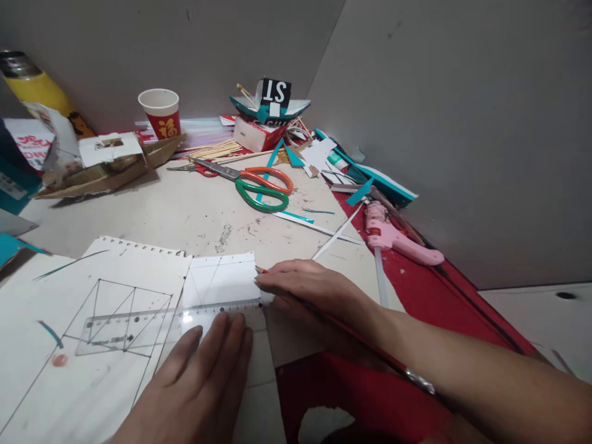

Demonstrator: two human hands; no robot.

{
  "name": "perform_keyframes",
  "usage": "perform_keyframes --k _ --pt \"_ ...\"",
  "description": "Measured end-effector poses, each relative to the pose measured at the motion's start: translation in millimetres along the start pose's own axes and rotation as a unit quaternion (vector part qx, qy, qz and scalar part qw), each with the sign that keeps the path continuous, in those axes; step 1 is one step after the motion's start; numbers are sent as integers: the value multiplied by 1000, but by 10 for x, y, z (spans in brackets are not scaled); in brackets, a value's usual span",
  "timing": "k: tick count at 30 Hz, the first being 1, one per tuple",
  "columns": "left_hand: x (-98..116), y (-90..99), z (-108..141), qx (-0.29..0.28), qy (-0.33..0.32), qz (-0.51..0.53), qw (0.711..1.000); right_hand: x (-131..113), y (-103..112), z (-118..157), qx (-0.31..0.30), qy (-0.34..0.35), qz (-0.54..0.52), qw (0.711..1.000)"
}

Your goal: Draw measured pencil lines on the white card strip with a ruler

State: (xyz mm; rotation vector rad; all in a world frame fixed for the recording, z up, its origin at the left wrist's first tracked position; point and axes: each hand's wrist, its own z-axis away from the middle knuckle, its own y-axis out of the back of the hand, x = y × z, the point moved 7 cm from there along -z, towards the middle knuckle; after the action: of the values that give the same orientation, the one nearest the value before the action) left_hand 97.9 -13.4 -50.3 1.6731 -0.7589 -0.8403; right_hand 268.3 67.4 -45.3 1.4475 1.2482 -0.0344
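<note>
My left hand (208,364) lies with fingers stretched out over a clear plastic ruler (160,324), pressing it down near its right end. Under the ruler's upper edge is a small white piece of card (231,277) with thin pencil lines. My right hand (314,287) is closed around a dark red pencil (361,341); its tip touches or almost touches the card's right edge. The pencil's silver-banded rear part runs back below my forearm. A spiral-bound sketch pad (41,308) with a drawn line figure lies beneath the ruler's left part.
Scissors (263,188) with orange and green handles lie beyond the card. A pink glue gun (400,237) rests at the right on red cloth. Farther back are a paper cup (160,114), a cardboard boat (120,172), a teal boat model (272,108), thin sticks (213,150) and a yellow bottle (44,89).
</note>
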Motion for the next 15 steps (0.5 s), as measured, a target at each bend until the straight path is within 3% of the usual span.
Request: perform_keyframes --k 15 --pt "24 -28 -2 -9 2 21 1000 -115 51 -43 13 45 13 999"
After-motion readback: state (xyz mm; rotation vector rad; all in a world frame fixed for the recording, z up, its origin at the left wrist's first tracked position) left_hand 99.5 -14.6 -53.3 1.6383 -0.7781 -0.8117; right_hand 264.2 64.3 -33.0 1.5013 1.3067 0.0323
